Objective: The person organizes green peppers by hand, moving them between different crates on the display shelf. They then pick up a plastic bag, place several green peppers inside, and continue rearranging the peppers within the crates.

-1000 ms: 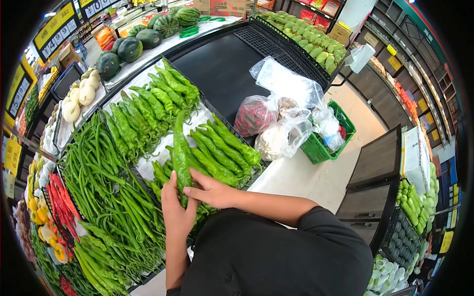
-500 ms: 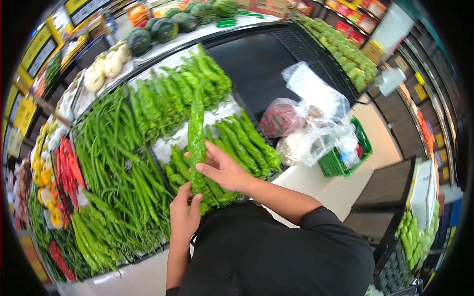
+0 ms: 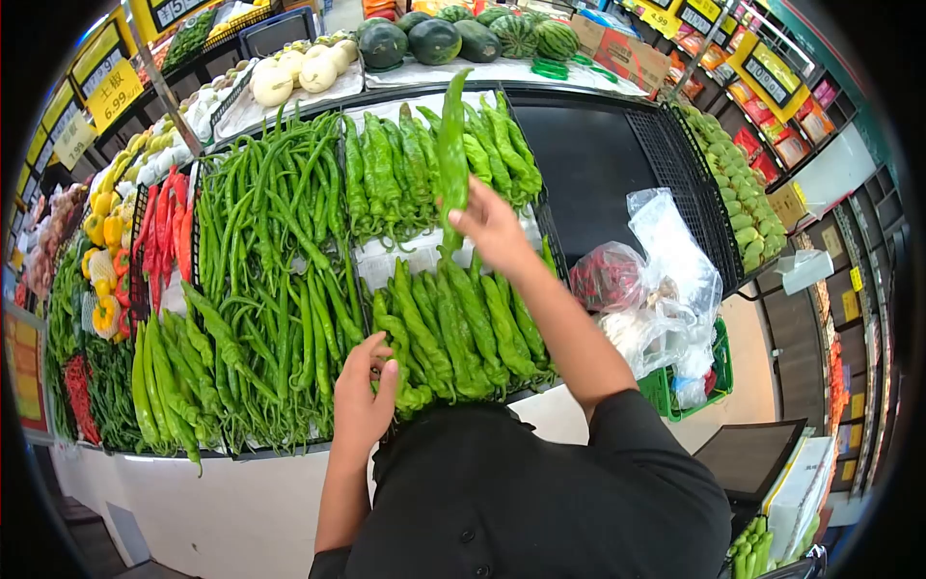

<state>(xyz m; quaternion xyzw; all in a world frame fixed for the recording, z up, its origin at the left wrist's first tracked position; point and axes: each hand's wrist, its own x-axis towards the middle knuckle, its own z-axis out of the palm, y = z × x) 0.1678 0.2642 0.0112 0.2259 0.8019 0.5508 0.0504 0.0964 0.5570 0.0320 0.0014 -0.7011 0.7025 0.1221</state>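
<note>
A long green pepper (image 3: pixel 451 140) stands nearly upright in my right hand (image 3: pixel 492 230), pinched near its lower end between thumb and fingers. It overlaps the back row of green peppers (image 3: pixel 386 174) in this view. Below it lies the front row of wrinkled green peppers (image 3: pixel 463 323), laid side by side on white paper. My left hand (image 3: pixel 363 394) is at the front left corner of that row, thumb and fingers apart and nothing in them.
Thin long green peppers (image 3: pixel 275 212) fill the section at left, with red peppers (image 3: pixel 166 227) beyond. At right, bagged produce (image 3: pixel 608 275) and plastic bags (image 3: pixel 670 251) rest at the black display's edge, above a green basket (image 3: pixel 658 391). Watermelons (image 3: pixel 439 41) line the back.
My right hand has carried the pepper forward and away from my left hand, which has let go of its lower end. The camera view has shifted too.
</note>
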